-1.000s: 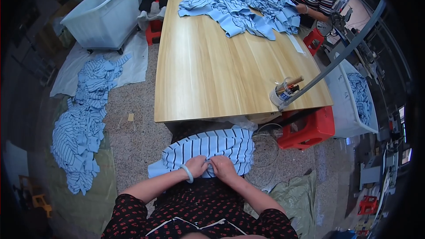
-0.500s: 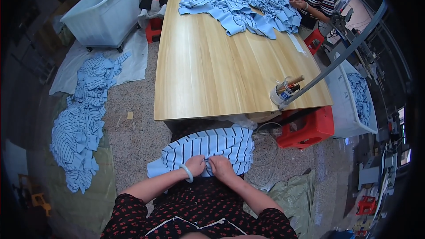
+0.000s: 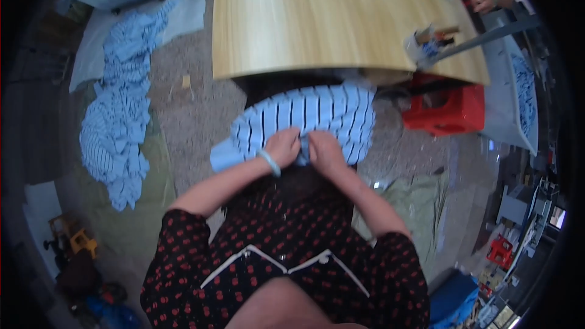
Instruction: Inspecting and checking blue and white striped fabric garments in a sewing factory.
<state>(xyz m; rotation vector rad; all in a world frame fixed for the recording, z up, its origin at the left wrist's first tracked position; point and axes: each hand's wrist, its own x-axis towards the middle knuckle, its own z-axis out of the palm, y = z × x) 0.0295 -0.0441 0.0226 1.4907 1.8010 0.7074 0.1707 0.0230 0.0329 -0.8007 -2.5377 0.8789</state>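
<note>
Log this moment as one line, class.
left hand: holding light-blue dark-striped fabric | right hand: holding same fabric | red plastic stool: ahead right

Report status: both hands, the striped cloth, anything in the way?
Left hand and right hand close together, gripping blue striped cloth. Cloth bunched between them. Wooden table beyond the cloth; nothing seen blocking the hands.
</note>
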